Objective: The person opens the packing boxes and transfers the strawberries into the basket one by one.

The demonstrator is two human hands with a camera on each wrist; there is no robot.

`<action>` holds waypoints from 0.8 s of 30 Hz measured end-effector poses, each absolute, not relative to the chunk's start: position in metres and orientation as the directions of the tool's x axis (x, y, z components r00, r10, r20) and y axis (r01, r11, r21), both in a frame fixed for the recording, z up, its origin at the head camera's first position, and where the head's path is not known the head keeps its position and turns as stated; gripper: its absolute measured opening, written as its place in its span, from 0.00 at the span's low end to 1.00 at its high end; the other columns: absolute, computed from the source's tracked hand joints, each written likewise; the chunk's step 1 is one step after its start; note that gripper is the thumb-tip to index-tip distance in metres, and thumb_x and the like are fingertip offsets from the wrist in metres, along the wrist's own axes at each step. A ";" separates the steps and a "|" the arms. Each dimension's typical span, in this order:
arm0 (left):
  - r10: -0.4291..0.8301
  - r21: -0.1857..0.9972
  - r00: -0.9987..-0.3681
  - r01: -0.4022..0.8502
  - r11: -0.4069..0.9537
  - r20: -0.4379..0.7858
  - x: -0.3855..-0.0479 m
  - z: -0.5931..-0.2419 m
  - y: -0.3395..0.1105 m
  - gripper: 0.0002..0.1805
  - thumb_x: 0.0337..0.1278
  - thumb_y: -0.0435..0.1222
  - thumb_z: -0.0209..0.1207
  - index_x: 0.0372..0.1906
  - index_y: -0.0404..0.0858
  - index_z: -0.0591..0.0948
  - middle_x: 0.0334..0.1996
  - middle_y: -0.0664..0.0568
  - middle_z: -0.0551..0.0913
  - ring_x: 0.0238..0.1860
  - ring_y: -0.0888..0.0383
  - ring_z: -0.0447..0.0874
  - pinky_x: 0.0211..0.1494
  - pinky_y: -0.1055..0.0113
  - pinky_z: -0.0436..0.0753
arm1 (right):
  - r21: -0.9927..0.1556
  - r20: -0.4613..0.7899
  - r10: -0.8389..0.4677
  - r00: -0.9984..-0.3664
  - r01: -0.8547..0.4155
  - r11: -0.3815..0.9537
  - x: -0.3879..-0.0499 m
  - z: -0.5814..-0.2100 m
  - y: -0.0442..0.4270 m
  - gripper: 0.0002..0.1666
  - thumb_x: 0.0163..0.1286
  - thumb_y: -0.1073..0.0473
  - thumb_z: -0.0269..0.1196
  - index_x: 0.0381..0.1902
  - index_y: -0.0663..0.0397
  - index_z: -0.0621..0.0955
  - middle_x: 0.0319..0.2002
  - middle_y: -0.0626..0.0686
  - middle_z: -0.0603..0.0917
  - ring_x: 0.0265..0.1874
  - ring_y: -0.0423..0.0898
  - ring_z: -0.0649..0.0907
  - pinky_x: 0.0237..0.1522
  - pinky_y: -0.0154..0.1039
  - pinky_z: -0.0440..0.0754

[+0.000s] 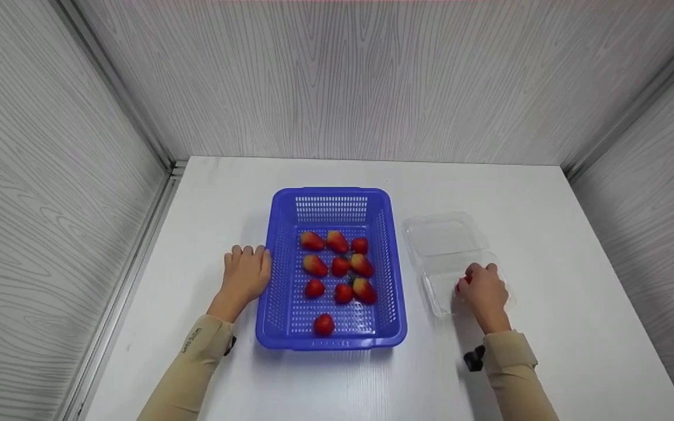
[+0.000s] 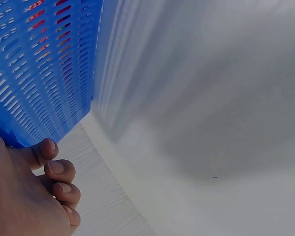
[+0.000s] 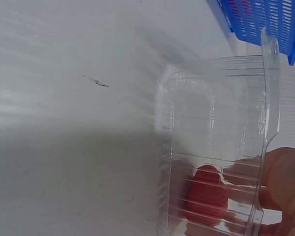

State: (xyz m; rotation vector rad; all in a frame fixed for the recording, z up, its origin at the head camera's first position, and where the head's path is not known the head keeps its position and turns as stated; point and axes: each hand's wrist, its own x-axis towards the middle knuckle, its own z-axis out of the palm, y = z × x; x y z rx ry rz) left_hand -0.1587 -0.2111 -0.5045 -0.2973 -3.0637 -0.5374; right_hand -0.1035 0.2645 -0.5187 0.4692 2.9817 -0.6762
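A blue plastic basket (image 1: 331, 344) holds several red strawberries (image 1: 315, 265), some with yellowish tops. My left hand (image 1: 247, 273) rests against its left rim, fingers loosely bent; in the left wrist view the fingertips (image 2: 60, 168) show beside the slotted wall, and the thumb is hidden. To the basket's right lies a clear plastic clamshell box (image 1: 445, 237), its lid folded back. Inside the box's near half, my right hand (image 1: 485, 294) holds a strawberry (image 3: 206, 195) between its fingers, seen through the transparent wall in the right wrist view.
Both the basket and the box are on a white table (image 1: 559, 263). Grey wood-grain panels (image 1: 372, 76) enclose its back and sides. A metal rail (image 1: 132, 280) runs along the left edge. A small black device (image 1: 474, 358) sits at the right wrist.
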 end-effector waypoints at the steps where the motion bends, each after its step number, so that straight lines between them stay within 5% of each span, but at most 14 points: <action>1: 0.184 0.336 -0.982 0.188 0.923 0.046 -0.158 -0.505 -0.211 0.21 0.75 0.42 0.37 0.37 0.32 0.76 0.32 0.37 0.76 0.38 0.39 0.69 0.43 0.47 0.64 | -0.411 -0.103 0.280 -0.954 0.297 0.862 -0.104 -0.519 0.264 0.12 0.65 0.59 0.60 0.38 0.65 0.79 0.38 0.63 0.71 0.27 0.58 0.77 0.29 0.53 0.74; 7: 0.183 0.344 -0.982 0.185 0.920 0.040 -0.158 -0.504 -0.211 0.22 0.75 0.42 0.37 0.39 0.31 0.77 0.33 0.36 0.76 0.39 0.39 0.69 0.43 0.47 0.64 | -0.402 -0.043 0.268 -0.963 0.262 0.877 -0.104 -0.523 0.266 0.06 0.62 0.63 0.59 0.30 0.63 0.76 0.35 0.62 0.71 0.26 0.57 0.75 0.26 0.53 0.72; 17: 0.181 0.334 -0.983 0.180 0.925 0.028 -0.158 -0.505 -0.212 0.23 0.76 0.43 0.36 0.40 0.31 0.77 0.34 0.36 0.76 0.39 0.38 0.69 0.44 0.46 0.64 | -0.524 -0.084 0.293 -0.952 0.292 0.800 -0.102 -0.524 0.269 0.16 0.56 0.68 0.66 0.40 0.67 0.75 0.38 0.65 0.74 0.35 0.60 0.77 0.39 0.56 0.75; 24: 0.185 0.328 -0.981 0.195 0.925 0.062 -0.157 -0.503 -0.212 0.21 0.75 0.42 0.37 0.36 0.32 0.76 0.32 0.37 0.76 0.37 0.39 0.68 0.42 0.47 0.64 | -0.524 -0.139 0.289 -0.947 0.318 0.790 -0.101 -0.523 0.270 0.18 0.53 0.68 0.67 0.43 0.65 0.77 0.38 0.65 0.77 0.35 0.60 0.78 0.36 0.55 0.76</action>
